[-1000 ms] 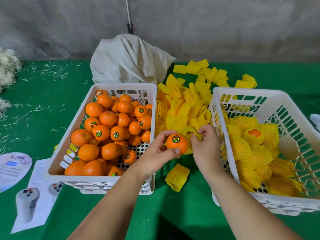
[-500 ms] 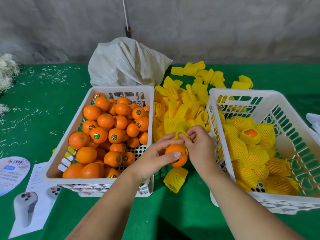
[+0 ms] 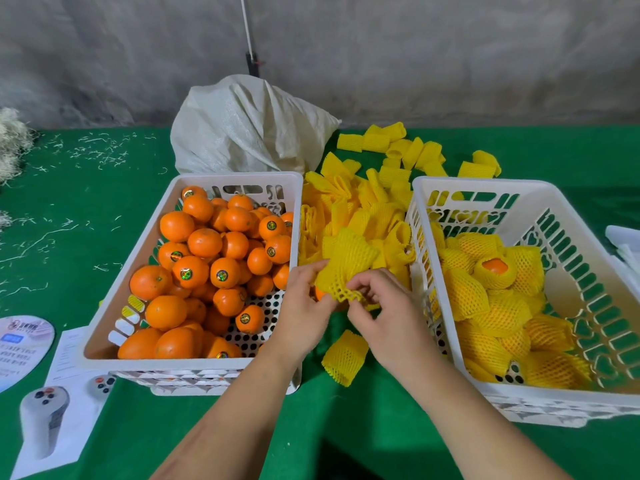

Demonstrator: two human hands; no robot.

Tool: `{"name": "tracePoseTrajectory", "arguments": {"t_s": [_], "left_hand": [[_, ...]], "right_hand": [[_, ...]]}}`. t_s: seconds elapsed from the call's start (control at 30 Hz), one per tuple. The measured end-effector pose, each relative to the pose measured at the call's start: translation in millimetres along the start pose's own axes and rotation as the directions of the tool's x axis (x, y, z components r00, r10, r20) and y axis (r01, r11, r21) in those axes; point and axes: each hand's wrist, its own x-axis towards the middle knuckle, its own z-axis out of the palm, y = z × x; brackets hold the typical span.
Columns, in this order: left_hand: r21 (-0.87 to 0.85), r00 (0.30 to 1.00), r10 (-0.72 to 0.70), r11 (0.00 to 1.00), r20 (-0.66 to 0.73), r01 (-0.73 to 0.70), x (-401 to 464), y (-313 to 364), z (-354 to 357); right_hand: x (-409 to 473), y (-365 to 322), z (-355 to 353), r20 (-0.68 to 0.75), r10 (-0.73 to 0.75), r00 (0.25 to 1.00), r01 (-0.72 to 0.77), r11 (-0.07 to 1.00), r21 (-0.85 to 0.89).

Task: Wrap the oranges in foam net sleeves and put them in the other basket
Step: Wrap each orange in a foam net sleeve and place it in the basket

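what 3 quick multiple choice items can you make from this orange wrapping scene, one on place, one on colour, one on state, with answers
1. Where do the loose foam net sleeves lie?
A. between the two baskets
B. inside the left basket
C. on the white sack

2. What colour is the table cover?
A. blue
B. green
C. grey

3. What state is the orange in the hands in?
A. bare, no sleeve near
B. fully wrapped, lying in the right basket
C. a sleeve being pulled over it, mostly hidden

Answers:
1 A, the yellow pile fills the gap between the left basket and right basket.
2 B, green cloth shows all round.
3 C, the left hand and right hand stretch the held sleeve over it.
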Motion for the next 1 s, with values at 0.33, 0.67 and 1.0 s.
{"name": "tracePoseTrajectory", "arguments": {"t_s": [0.33, 0.67, 1.0], "left_hand": [[-0.466, 0.945, -0.14, 0.842, 0.296, 0.27, -2, -1, -18], [-0.442, 0.999, -0.041, 0.897, -0.019, 0.028, -7, -1, -9], [-0.309, 0.988, 0.074, 0.951, 0.135, -0.029, -9, -1, -12]], "right_hand": [[10, 5, 34, -0.092, -0.081, 0.992, 0.068, 0.988, -0.138], [16, 2, 5, -0.137, -0.219, 0.966, 0.182, 0.953, -0.242], [2, -8, 11, -0.094, -0.327, 0.94, 0.297, 0.924, -0.24]]}}
